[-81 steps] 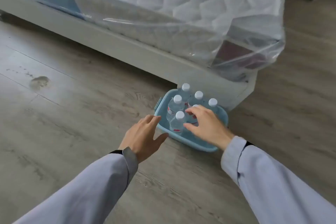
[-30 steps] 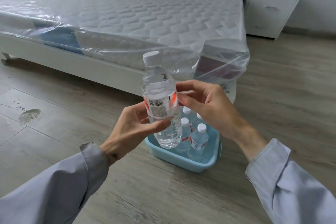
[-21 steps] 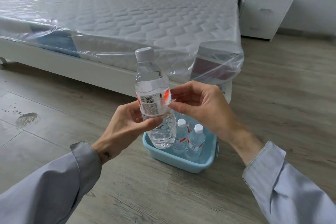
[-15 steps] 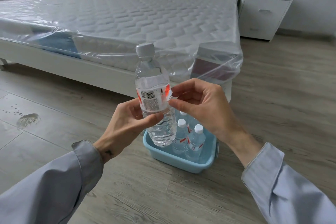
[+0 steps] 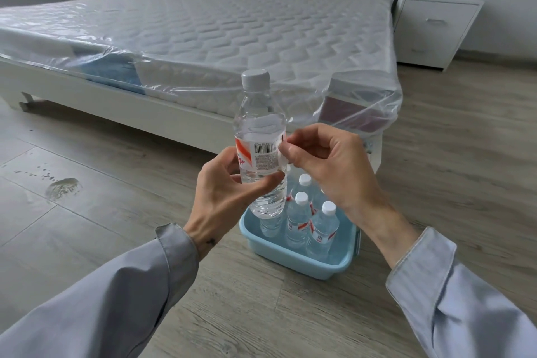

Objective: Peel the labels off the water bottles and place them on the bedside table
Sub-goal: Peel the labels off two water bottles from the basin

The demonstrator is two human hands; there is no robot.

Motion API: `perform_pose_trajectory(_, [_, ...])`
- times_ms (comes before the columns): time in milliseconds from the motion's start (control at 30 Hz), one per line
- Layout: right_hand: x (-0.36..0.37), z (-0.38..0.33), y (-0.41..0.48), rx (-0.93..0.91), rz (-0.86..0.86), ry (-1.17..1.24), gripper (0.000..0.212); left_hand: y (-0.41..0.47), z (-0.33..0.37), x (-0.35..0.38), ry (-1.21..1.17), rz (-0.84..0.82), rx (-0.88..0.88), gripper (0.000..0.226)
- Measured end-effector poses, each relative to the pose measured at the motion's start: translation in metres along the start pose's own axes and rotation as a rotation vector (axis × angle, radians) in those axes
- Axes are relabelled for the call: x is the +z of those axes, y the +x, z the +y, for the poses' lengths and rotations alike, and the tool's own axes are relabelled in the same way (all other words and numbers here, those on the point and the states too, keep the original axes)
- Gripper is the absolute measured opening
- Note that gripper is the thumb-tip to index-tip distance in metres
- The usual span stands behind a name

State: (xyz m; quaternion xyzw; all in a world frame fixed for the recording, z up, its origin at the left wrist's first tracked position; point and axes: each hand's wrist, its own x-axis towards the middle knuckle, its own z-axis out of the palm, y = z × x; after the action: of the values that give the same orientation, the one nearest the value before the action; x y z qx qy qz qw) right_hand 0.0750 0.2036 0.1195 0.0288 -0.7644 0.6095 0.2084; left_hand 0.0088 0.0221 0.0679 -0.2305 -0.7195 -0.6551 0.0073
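Above a blue tub (image 5: 293,259) on plank floor (image 5: 116,203), a clear capped bottle (image 5: 259,109) is gripped by the left hand (image 5: 225,197), its label (image 5: 263,155) pinched by the right hand (image 5: 329,173), wrapped mattress (image 5: 232,23) at 12 o'clock.

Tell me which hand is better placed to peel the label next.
Right: the right hand pinches the label at its edge beside the barcode, while the left hand grips the bottle, steadying it.

left hand (image 5: 229,187) gripping bottle (image 5: 260,113), right hand (image 5: 328,167) pinching label (image 5: 263,155)
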Motion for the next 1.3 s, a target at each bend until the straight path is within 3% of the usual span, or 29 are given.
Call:
perform_pose_trajectory(267, [0.006,0.007,-0.004,0.011,0.012,-0.143,0.012,-0.005,-0.007,0.003,0.18,0.14,-0.02,0.057])
perform_pose_trajectory(467, [0.011,-0.001,-0.005,0.019,-0.011,-0.283,0.012,-0.005,-0.018,0.004,0.283,0.237,-0.044,0.049])
perform_pose_trajectory(733, [0.031,-0.025,-0.006,-0.202,-0.03,-0.534,0.005,-0.024,-0.035,0.012,0.416,0.133,-0.011,0.052])
perform_pose_trajectory(900, [0.03,-0.026,0.01,-0.275,0.105,-0.617,0.002,-0.039,-0.043,0.02,0.404,0.071,-0.025,0.057])
perform_pose_trajectory(1033, [0.016,-0.019,0.024,-0.24,0.217,-0.531,0.007,-0.042,-0.044,0.017,0.377,0.02,-0.007,0.06])
perform_pose_trajectory(1300, [-0.024,0.03,0.019,-0.079,0.297,-0.485,0.023,-0.031,-0.038,0.003,0.248,0.084,-0.036,0.065])
